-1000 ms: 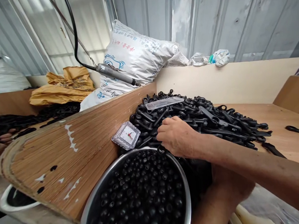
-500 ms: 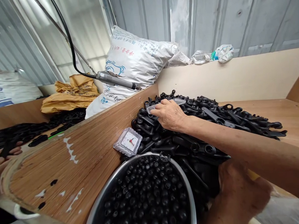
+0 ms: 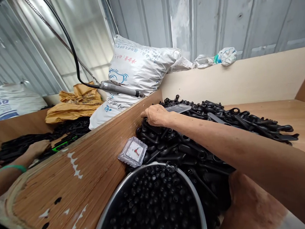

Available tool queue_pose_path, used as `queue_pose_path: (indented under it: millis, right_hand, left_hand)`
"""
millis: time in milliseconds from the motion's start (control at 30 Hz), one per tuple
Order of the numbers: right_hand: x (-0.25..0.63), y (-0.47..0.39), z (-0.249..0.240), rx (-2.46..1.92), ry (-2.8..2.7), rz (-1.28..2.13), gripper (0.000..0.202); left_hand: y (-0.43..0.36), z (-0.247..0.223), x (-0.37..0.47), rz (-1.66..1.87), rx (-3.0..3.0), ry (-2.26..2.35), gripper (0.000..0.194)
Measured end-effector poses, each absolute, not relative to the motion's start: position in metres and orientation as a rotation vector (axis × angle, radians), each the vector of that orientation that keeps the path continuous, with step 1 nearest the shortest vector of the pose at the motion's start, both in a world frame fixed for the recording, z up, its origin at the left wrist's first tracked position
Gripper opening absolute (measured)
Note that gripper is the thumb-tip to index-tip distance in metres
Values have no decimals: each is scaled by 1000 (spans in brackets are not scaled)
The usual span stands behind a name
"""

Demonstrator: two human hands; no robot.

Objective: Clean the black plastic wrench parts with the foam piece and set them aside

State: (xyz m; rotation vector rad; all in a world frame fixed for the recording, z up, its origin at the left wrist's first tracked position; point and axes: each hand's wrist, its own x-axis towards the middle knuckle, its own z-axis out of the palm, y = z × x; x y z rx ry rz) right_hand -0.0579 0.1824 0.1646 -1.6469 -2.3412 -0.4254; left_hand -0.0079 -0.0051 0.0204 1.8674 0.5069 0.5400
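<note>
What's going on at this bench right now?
The person's right hand reaches across a pile of black plastic parts to its far corner by the wooden divider, fingers curled on the parts. The left hand sits low beside a metal bowl of small black caps. A small clock leans against the divider. Beyond it, a co-worker's hand rests on another pile.

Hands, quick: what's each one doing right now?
Right hand: curled onto the pile of black plastic parts; a grip cannot be told.
Left hand: low beside the metal bowl, fingers hidden; cannot tell.

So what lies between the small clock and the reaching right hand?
In the head view, only piled black plastic parts lie between the clock and the right hand.
</note>
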Motion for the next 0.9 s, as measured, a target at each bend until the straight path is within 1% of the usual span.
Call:
queue_pose_path:
  millis: [100, 133, 167, 267, 367, 433, 567, 667, 733, 900]
  right_hand:
    - [-46, 172, 175, -1581, -2194, -367, 30]
    - [-39, 166, 179, -1510, -2101, -283, 30]
    - [-31, 158, 182, -1416, -1988, -158, 30]
    - [-2, 129, 188, -1120, -1589, 337, 30]
    - [25, 99, 185, -1003, -1314, 690, 31]
    - [36, 84, 176, -1009, -1224, 816, 28]
    - [39, 71, 149, -1082, -1186, 908, 22]
    - [38, 69, 139, -1072, -1157, 930, 21]
    - [40, 68, 139, -1050, -1133, 958, 22]
    - [60, 53, 151, -945, -1092, 1007, 29]
  left_hand:
    - [-6, 19, -16, 587, 1815, 568, 9]
    - [-6, 18, -18, 609, 1785, 593, 10]
    - [-5, 17, -20, 628, 1760, 611, 15]
    - [-4, 11, -19, 669, 1695, 619, 21]
    - [-2, 2, -12, 728, 1629, 580, 32]
    - [-1, -2, -8, 764, 1593, 527, 31]
    - [0, 2, -8, 754, 1550, 436, 27]
    - [-2, 11, -11, 712, 1536, 406, 29]
    - [-3, 15, -13, 704, 1536, 413, 33]
    - [-4, 17, -13, 739, 1626, 505, 32]
